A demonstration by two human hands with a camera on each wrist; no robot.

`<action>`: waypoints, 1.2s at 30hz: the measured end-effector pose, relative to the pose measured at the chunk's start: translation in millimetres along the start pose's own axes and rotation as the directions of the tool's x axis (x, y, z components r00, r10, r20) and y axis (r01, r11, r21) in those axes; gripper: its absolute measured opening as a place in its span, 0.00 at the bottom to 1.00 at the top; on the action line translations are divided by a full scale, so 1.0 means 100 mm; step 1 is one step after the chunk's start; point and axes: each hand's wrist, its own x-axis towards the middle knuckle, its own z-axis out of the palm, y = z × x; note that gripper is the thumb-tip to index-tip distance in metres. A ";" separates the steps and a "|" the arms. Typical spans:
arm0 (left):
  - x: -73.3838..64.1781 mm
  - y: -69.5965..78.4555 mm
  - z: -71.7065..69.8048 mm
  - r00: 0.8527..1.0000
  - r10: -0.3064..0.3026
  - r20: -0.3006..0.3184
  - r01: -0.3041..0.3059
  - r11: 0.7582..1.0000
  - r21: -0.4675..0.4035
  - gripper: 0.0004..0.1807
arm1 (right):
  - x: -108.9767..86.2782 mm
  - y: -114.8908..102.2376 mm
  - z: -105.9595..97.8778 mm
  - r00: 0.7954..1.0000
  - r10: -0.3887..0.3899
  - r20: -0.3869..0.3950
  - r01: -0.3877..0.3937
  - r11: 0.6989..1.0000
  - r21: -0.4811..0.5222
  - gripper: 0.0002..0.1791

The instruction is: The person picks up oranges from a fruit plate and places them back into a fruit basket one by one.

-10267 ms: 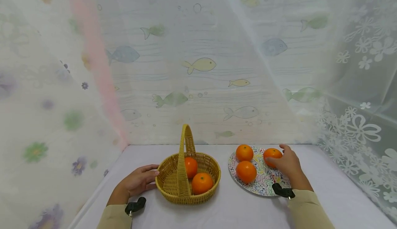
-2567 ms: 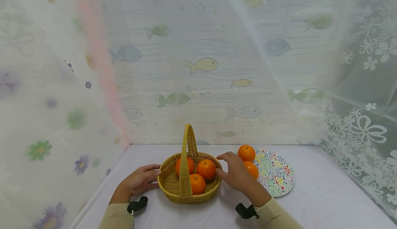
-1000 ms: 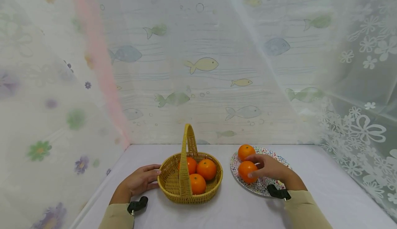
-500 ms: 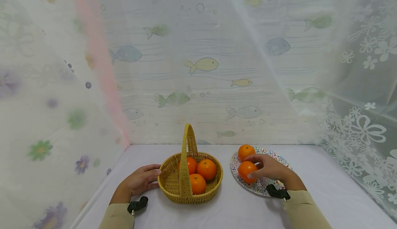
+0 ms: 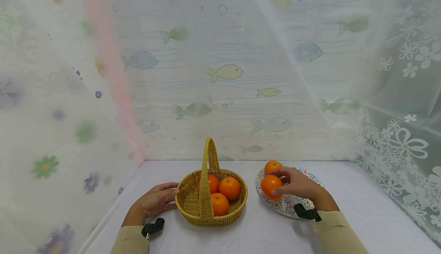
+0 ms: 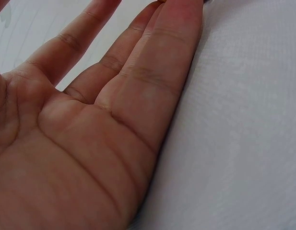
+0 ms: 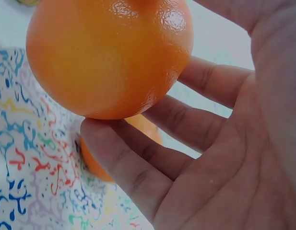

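Found right grip pinching an orange, just shifted toward the wicker basket on that grip's left, suggesting lift-off from the patterned plate beneath; noted left grip relaxed against the basket.

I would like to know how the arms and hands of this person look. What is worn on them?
The left hand and right hand wear no gloves. A plain beige cloth left sleeve and a matching right sleeve end near the wrists. There, each arm carries a small, bent black device, one left, one right. I see no cables.
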 end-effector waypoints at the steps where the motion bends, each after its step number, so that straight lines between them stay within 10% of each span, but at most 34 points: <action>1: 0.00 0.00 0.00 1.000 0.000 -0.001 0.000 1.000 0.000 0.31 | 0.00 -0.02 0.01 1.000 -0.006 -0.002 0.006 1.000 -0.002 0.33; 36: 0.02 -0.01 -0.02 1.000 -0.007 -0.005 0.007 1.000 -0.001 0.32 | 0.14 -0.52 0.38 0.995 -0.091 -0.038 0.088 0.993 -0.079 0.33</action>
